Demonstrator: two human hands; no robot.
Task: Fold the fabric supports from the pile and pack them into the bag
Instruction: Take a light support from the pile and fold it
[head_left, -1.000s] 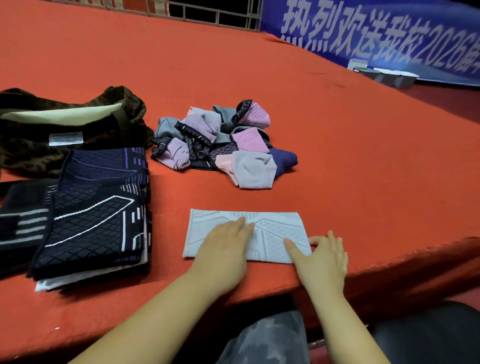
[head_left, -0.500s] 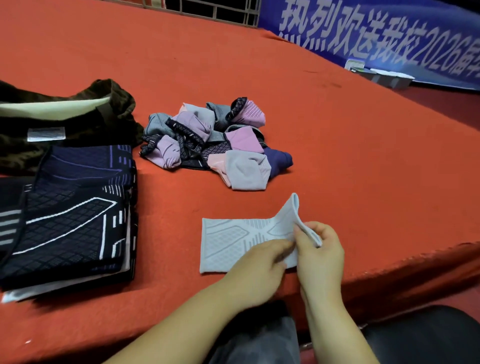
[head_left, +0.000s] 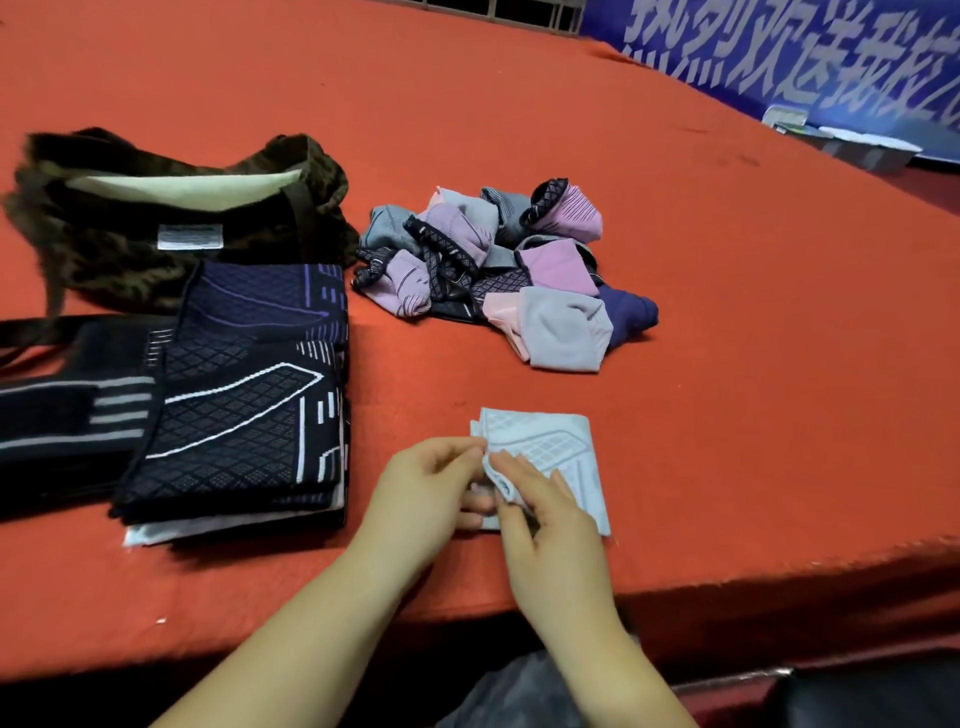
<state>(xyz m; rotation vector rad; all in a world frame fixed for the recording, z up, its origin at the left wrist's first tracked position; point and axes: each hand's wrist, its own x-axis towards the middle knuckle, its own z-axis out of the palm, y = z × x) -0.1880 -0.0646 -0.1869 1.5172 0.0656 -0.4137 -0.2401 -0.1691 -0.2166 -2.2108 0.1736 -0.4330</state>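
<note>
The left hand (head_left: 423, 486) is curling its fingers round the near-left edge of a pale grey fabric support (head_left: 550, 452), pinching the rolled corner, while the right hand (head_left: 545, 512) is lying over the same piece with its fingers bent down on the cloth and its thumb tucked at the fold. The support is sitting doubled into a near square on the red felt table (head_left: 727, 364), close to the front edge, its knit showing a raised grid and pale outline bands.

Further back, the pile (head_left: 498, 270) of unfolded supports is lying in a loose heap of lilac, pink, grey and navy stretch knit, some pieces edged with dark diamond-patterned bands. To the left, a stack of folded supports (head_left: 244, 415) is resting flat: dark navy and black knit with a diamond mesh texture, white outline stripes and short dashes, and a white piece at the bottom. Just beside it on the left, black pieces with grey stripes (head_left: 72, 415) are lying.

Behind the stack, the bag (head_left: 171, 228) is slumping open, a soft dark brown mottled fabric with a pale lining and a small white sewn label whose print is too small to read. At the far right a blue banner (head_left: 779, 47) is carrying large white Chinese characters, cut off at the frame edge.
</note>
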